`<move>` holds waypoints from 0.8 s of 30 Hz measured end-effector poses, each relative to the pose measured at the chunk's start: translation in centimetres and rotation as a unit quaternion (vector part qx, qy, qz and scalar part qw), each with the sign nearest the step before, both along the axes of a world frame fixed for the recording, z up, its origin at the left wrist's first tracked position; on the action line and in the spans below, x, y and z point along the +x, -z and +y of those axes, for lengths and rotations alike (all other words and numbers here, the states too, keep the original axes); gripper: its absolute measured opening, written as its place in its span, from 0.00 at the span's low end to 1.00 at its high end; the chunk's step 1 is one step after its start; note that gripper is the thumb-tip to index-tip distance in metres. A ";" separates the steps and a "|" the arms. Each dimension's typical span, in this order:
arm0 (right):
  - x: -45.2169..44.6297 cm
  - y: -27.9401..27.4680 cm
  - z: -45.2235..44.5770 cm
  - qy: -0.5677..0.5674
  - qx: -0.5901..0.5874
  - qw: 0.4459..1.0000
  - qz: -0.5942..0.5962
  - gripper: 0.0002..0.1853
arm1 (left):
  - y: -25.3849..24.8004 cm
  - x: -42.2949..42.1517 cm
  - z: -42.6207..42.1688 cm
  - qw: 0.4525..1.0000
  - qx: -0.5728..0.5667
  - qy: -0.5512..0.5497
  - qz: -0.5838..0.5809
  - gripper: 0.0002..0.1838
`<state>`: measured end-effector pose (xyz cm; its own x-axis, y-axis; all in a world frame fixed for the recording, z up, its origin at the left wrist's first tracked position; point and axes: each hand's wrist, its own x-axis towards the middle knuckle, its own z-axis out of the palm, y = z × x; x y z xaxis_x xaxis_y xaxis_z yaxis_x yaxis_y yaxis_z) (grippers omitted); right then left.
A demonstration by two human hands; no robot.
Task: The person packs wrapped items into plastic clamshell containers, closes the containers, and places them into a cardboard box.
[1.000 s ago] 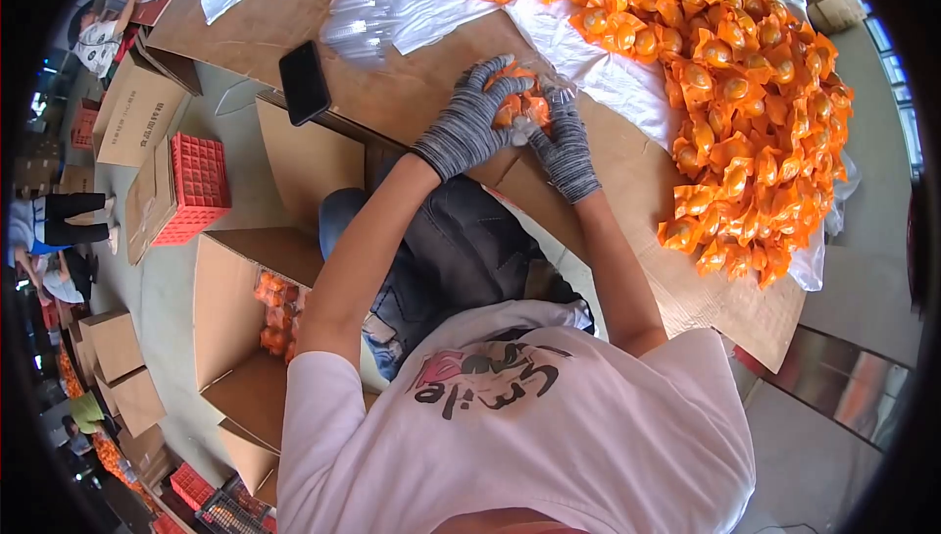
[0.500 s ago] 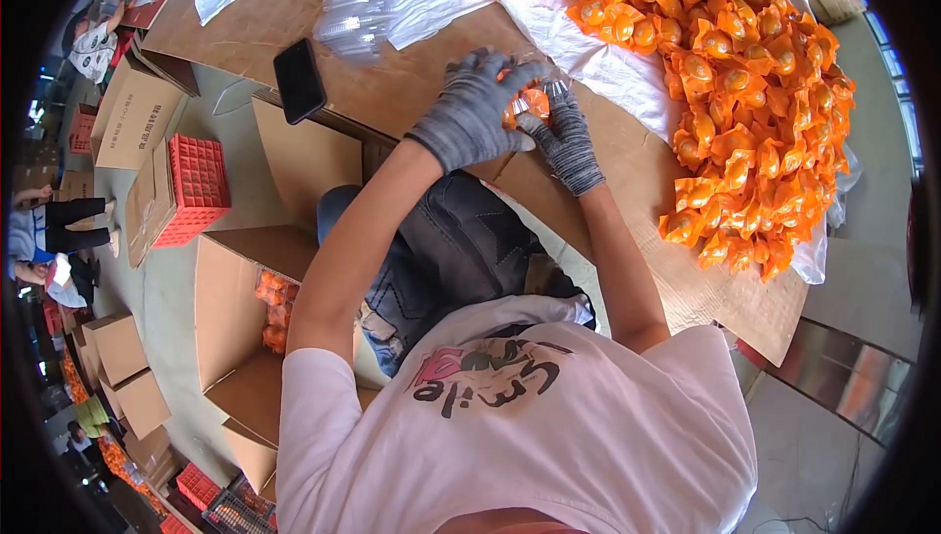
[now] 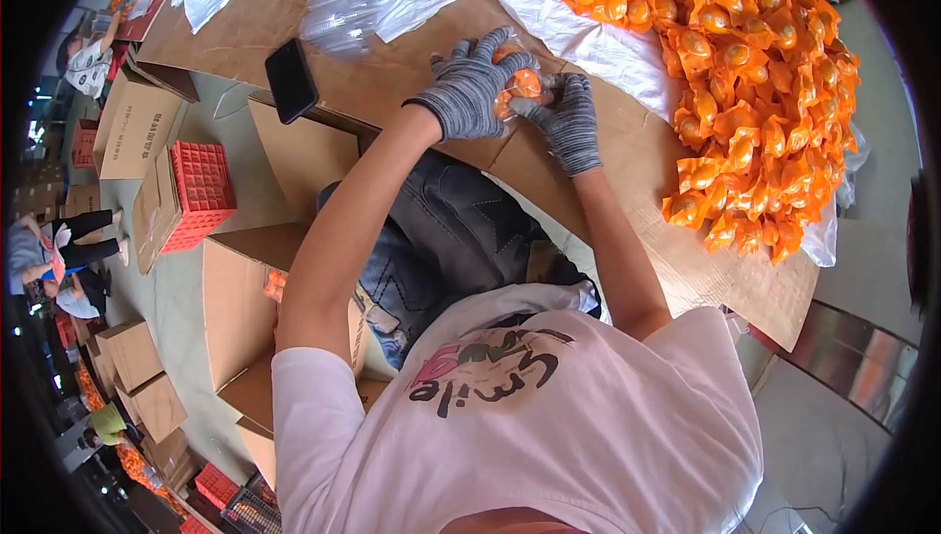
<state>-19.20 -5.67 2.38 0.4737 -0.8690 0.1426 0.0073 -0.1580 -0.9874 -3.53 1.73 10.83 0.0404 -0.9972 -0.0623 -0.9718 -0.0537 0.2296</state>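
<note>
Both my hands wear grey knitted gloves. Between them, just above the cardboard-covered table, is a clear plastic pack [image 3: 522,83] with several round orange things in it. My left hand [image 3: 469,88] is closed round its left side, fingers curled over the top. The right hand [image 3: 567,122] grips the lower right side, its thumb pressed toward the front. Gloved fingers hide part of the pack, so its lid cannot be made out. Beyond the hands lies a large heap of round things in twisted orange wrappers [image 3: 730,112].
A stack of clear plastic boxes [image 3: 343,4] and a black phone [image 3: 291,81] lie on the left of the table. Below left stands an open carton [image 3: 235,308] with orange packs inside. A red crate [image 3: 203,196] and other cartons stand on the floor; people work far left.
The pack has turned in my hands, and more of its orange contents shows. My right hand has shifted slightly up. The whole view has moved a little.
</note>
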 end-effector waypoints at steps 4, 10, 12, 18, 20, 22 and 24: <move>-3.2 -2.0 -2.0 -0.167 -0.023 0.984 0.060 0.20 | -0.7 -1.1 -0.1 0.998 0.051 -0.024 -0.010 0.46; -3.6 -3.1 -2.5 -0.162 -0.042 0.980 0.112 0.16 | -0.3 -2.4 0.0 0.996 0.027 -0.078 -0.024 0.46; -3.9 -3.0 -2.7 -0.143 -0.187 0.964 0.128 0.12 | 2.0 -2.7 -0.7 0.993 -0.082 -0.073 0.036 0.31; -3.5 1.9 -4.3 -0.181 0.002 0.983 0.027 0.18 | 6.5 -5.2 -3.5 0.974 -0.153 -0.169 0.022 0.21; -3.4 3.5 -5.2 -0.209 -0.051 0.976 -0.018 0.25 | 7.9 -4.9 -4.2 0.968 -0.153 -0.197 0.026 0.21; -2.1 2.9 -4.0 -0.168 -0.029 0.983 -0.067 0.25 | 3.2 -4.3 -1.8 0.974 -0.104 -0.194 0.051 0.19; -2.7 -0.1 -1.4 -0.113 -0.153 0.981 -0.031 0.24 | 13.5 -3.3 -6.8 0.932 -0.241 -0.246 0.111 0.19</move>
